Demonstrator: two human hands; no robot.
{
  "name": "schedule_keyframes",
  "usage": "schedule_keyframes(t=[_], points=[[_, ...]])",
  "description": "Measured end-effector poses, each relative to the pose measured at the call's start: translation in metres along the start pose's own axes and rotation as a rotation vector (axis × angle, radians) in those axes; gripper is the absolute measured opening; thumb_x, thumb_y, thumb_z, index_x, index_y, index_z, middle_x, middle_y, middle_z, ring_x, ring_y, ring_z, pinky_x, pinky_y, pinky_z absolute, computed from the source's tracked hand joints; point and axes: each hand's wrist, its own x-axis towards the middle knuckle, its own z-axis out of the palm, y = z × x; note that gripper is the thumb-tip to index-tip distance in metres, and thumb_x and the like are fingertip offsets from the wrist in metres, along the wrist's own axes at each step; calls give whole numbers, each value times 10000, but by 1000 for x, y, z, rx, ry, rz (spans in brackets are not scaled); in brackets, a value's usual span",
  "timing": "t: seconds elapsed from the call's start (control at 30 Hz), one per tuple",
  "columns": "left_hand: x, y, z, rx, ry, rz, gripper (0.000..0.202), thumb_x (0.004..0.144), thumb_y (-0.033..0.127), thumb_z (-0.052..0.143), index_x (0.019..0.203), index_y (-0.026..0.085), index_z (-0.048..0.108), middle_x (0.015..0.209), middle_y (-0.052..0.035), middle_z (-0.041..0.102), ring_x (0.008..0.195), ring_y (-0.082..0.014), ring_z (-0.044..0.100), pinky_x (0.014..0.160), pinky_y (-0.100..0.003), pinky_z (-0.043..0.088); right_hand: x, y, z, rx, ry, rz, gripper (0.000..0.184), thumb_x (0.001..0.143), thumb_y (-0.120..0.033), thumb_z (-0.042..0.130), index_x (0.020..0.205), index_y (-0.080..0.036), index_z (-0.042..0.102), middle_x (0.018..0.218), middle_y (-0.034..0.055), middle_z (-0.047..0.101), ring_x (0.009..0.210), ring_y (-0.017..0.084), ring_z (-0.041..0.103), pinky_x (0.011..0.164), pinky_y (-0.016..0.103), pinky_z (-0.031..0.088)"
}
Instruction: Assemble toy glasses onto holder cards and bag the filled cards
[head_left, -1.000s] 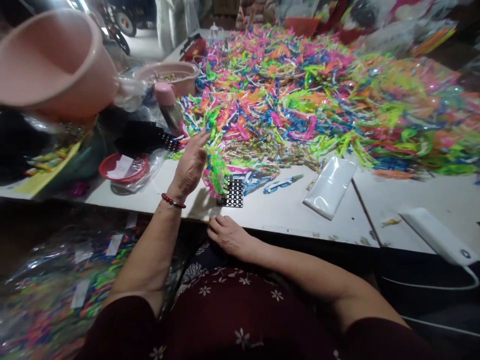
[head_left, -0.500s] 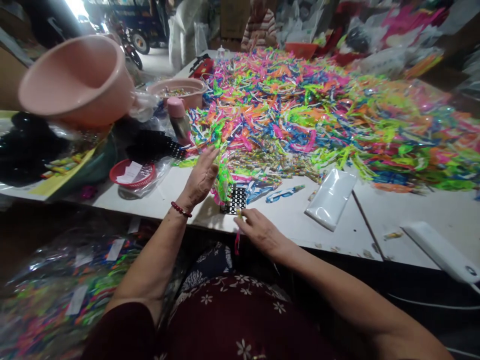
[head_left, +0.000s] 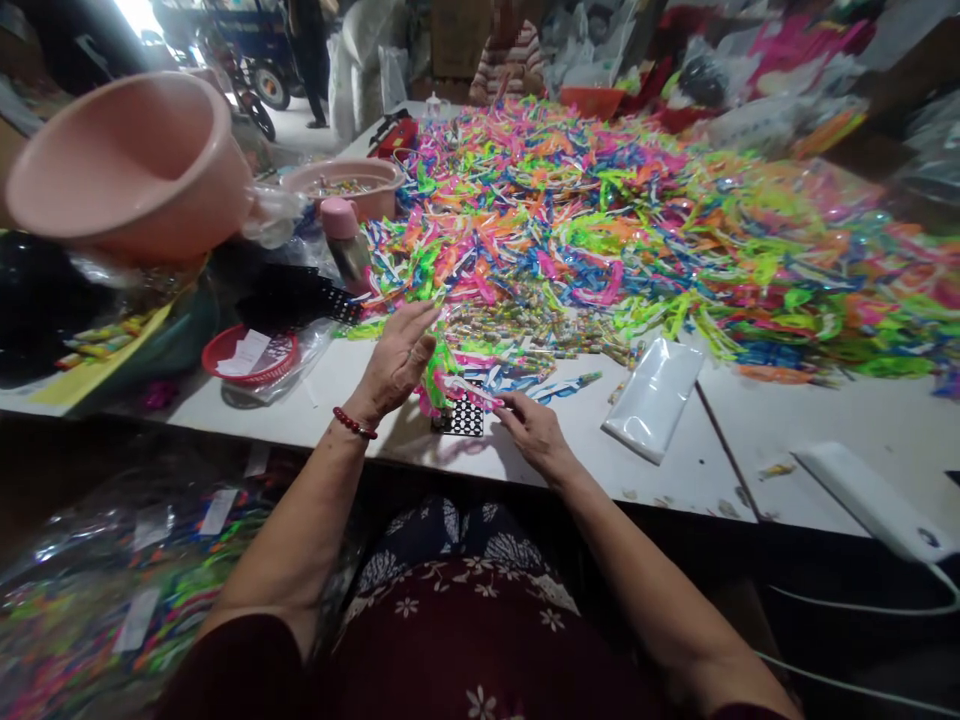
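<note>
My left hand (head_left: pixel 397 360) stands on edge with its fingers straight, pressed against the side of a small upright stack of neon toy glasses (head_left: pixel 436 368). That stack stands on a black perforated plate (head_left: pixel 460 419) near the table's front edge. My right hand (head_left: pixel 534 432) is just right of the plate and pinches a pink toy piece (head_left: pixel 472 392) that points toward the stack. Behind both hands lies a huge heap of multicoloured plastic glasses (head_left: pixel 600 210), with a band of small wrapped candies (head_left: pixel 525 325) along its near side.
A flat white plastic packet (head_left: pixel 655 395) lies right of my hands and a white device with a cable (head_left: pixel 874 495) at the far right. Left are a red basket (head_left: pixel 247 355), pink basins (head_left: pixel 127 165), a pink-capped bottle (head_left: pixel 341 235). Filled clear bags (head_left: pixel 112 590) lie below the table.
My right hand rose from the table's front edge onto the table and now pinches a pink piece beside the stack. My left hand stayed against the stack.
</note>
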Motion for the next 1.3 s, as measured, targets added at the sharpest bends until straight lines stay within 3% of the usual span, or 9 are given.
schedule_keyframes(t=[0.13, 0.27, 0.47, 0.63, 0.8, 1.07, 1.17, 1.3], points=[[2, 1, 0, 21, -3, 2, 701, 986, 651, 195, 1343, 157, 542, 1392, -126, 498, 1358, -247, 372, 1187, -470, 242, 11, -16, 9, 156, -114, 34, 202, 919, -342, 542, 990, -193, 660, 838, 21, 691, 715, 144, 595, 688, 252, 453], [2, 2, -1, 22, -14, 3, 713, 984, 651, 163, 1339, 167, 548, 1389, -115, 506, 1367, -248, 361, 1192, -480, 238, -4, -27, 6, 222, -262, 15, 175, 902, -338, 579, 972, -200, 661, 828, 9, 684, 719, 139, 597, 694, 254, 454], [1, 6, 1, -41, 6, 5, 707, 990, 631, 134, 1338, 179, 551, 1396, -97, 510, 1418, -248, 293, 1209, -504, 200, -17, -30, 26, 420, -98, 124, 177, 925, -368, 553, 953, -204, 613, 840, 34, 697, 759, 166, 651, 724, 282, 505], [1, 4, 3, -54, 10, 19, 720, 984, 648, 152, 1326, 163, 558, 1388, -110, 512, 1424, -258, 285, 1209, -501, 204, -1, -27, 56, 224, -42, -23, 130, 909, -250, 529, 949, -201, 643, 866, 48, 685, 797, 172, 626, 754, 285, 486], [0, 3, 3, -38, -11, 34, 724, 979, 656, 153, 1342, 163, 540, 1396, -117, 496, 1419, -257, 290, 1208, -498, 210, 2, -20, 63, 24, -114, -155, 155, 939, -217, 477, 976, -187, 625, 880, 70, 668, 815, 180, 602, 753, 284, 467], [-1, 9, 3, -27, -48, 72, 757, 960, 686, 143, 1393, 172, 492, 1409, -130, 469, 1396, -280, 321, 1195, -498, 238, 12, -37, 60, -289, -245, -83, 111, 945, -204, 501, 921, -164, 602, 866, 85, 650, 787, 188, 587, 708, 278, 424], [-1, 7, 1, -39, -62, 119, 740, 961, 690, 194, 1414, 174, 469, 1416, -132, 461, 1393, -293, 322, 1196, -499, 231, 13, -43, 66, -300, -272, -84, 114, 941, -186, 492, 959, -156, 601, 914, 104, 653, 823, 198, 597, 730, 284, 430], [2, 5, -2, 0, -93, 98, 767, 889, 749, 414, 1407, 187, 473, 1405, -132, 469, 1382, -321, 337, 1185, -518, 248, 8, -39, 68, -195, -242, -73, 123, 941, -199, 508, 988, -168, 617, 926, 88, 664, 846, 193, 606, 762, 286, 456]])
